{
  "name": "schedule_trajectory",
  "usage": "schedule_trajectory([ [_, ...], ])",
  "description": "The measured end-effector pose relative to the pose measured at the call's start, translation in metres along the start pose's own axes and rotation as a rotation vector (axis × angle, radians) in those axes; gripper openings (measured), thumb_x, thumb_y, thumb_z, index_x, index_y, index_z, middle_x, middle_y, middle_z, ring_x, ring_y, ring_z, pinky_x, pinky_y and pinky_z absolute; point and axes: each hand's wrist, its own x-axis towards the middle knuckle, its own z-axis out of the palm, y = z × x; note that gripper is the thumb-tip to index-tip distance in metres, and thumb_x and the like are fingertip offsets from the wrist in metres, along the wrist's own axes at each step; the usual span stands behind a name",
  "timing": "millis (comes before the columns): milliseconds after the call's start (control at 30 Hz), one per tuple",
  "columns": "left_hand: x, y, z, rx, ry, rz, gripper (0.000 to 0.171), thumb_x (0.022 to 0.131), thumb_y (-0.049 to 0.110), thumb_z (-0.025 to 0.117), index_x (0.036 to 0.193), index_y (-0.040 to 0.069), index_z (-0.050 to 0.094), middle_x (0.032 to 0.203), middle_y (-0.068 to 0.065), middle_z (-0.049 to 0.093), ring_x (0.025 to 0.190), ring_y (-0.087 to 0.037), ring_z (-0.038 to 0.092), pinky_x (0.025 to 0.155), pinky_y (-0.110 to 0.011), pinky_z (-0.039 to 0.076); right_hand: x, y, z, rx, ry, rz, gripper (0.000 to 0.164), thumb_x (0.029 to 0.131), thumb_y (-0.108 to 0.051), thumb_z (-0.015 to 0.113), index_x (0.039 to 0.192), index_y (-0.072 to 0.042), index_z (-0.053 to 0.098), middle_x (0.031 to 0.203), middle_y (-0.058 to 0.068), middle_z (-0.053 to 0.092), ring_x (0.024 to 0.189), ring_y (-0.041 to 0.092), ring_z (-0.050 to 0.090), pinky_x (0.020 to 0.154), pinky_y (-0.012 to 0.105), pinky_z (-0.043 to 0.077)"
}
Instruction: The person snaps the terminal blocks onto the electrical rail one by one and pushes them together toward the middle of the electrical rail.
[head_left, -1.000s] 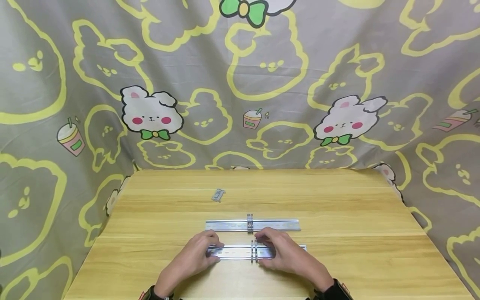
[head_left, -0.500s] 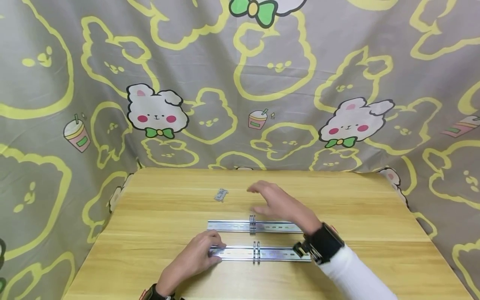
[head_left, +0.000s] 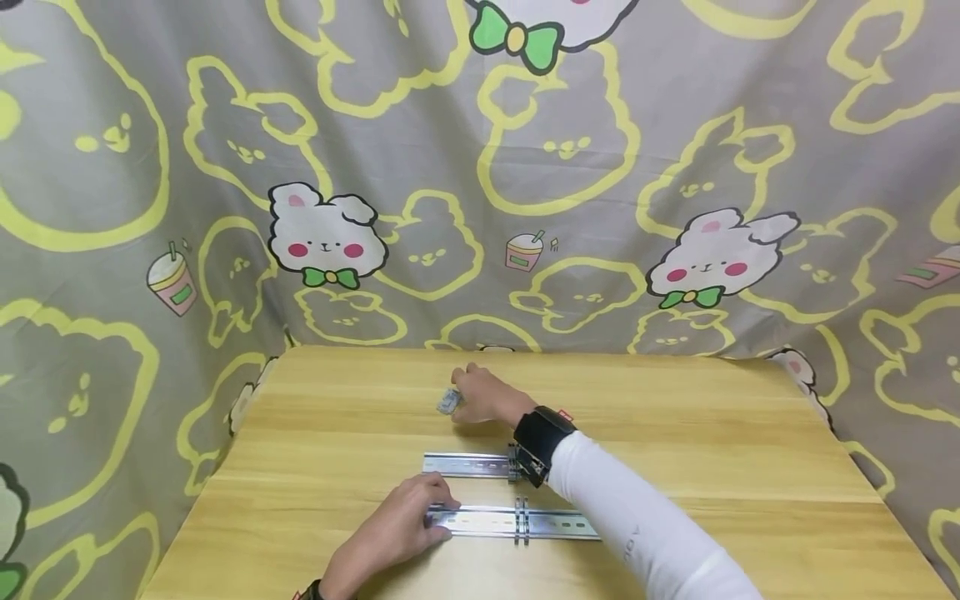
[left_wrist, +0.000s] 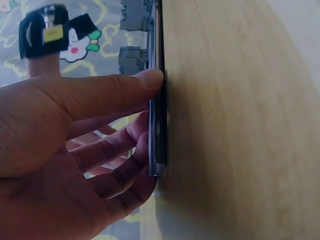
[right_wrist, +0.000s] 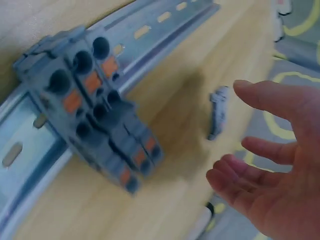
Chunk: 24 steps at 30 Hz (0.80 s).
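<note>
My left hand [head_left: 401,517] grips the left end of the nearer metal DIN rail [head_left: 487,522], thumb on its near edge and fingers along the far edge. In the left wrist view the rail [left_wrist: 157,125] lies between thumb and fingers. Two thin terminal blocks [head_left: 521,522] stand apart on that rail. My right hand [head_left: 486,395] reaches over the far part of the table, beside a loose grey terminal block [head_left: 449,402]. In the right wrist view its thumb and fingers are spread, with a gap to the loose block [right_wrist: 218,113].
A second DIN rail [head_left: 465,465] lies behind the first, partly hidden by the right wrist. Grey terminal blocks with orange tabs [right_wrist: 90,100] sit clustered on it. The wooden table [head_left: 337,417] ends at a patterned curtain [head_left: 420,317].
My right hand has left the nearer rail and moved forward and left over the farther rail to the loose terminal block. The left hand has kept its hold on the rail's left end.
</note>
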Motion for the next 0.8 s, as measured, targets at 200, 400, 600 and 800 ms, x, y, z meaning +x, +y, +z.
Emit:
schedule_trajectory([
  [200, -0.001, 0.001, 0.001, 0.010, 0.005, -0.001, 0.029, 0.072, 0.014, 0.082, 0.099, 0.006, 0.077, 0.093, 0.004, 0.065, 0.090, -0.015, 0.062, 0.082, -0.039, 0.057, 0.017, -0.006, 0.015, 0.017, 0.014, 0.107, 0.046, 0.078, -0.032, 0.078, 0.106, -0.003, 0.056, 0.102, 0.011, 0.050, 0.089, 0.025, 0.051, 0.070, 0.033, 0.051],
  [400, -0.001, 0.001, 0.002, 0.015, 0.014, -0.008, 0.028, 0.072, 0.014, 0.082, 0.099, 0.006, 0.077, 0.093, 0.003, 0.065, 0.090, -0.015, 0.061, 0.083, -0.040, 0.057, 0.031, -0.014, 0.026, -0.026, 0.052, 0.127, 0.031, 0.078, -0.028, 0.078, 0.081, -0.008, 0.055, 0.100, 0.012, 0.053, 0.096, 0.032, 0.051, 0.077, 0.038, 0.050],
  [600, -0.001, -0.001, 0.004, 0.012, 0.010, -0.017, 0.030, 0.071, 0.014, 0.082, 0.100, 0.006, 0.077, 0.094, 0.003, 0.066, 0.089, -0.015, 0.062, 0.083, -0.037, 0.057, 0.036, -0.017, 0.029, -0.041, 0.085, 0.132, 0.021, 0.077, -0.013, 0.075, 0.071, -0.009, 0.055, 0.091, 0.009, 0.054, 0.089, 0.029, 0.050, 0.076, 0.038, 0.048],
  [800, 0.000, -0.002, 0.002, 0.009, 0.010, -0.010, 0.029, 0.072, 0.013, 0.082, 0.099, 0.006, 0.077, 0.093, 0.003, 0.066, 0.089, -0.014, 0.062, 0.083, -0.037, 0.057, 0.033, -0.014, 0.025, -0.047, 0.095, 0.081, 0.020, 0.075, -0.012, 0.075, 0.072, -0.010, 0.054, 0.080, 0.004, 0.052, 0.080, 0.022, 0.049, 0.067, 0.031, 0.046],
])
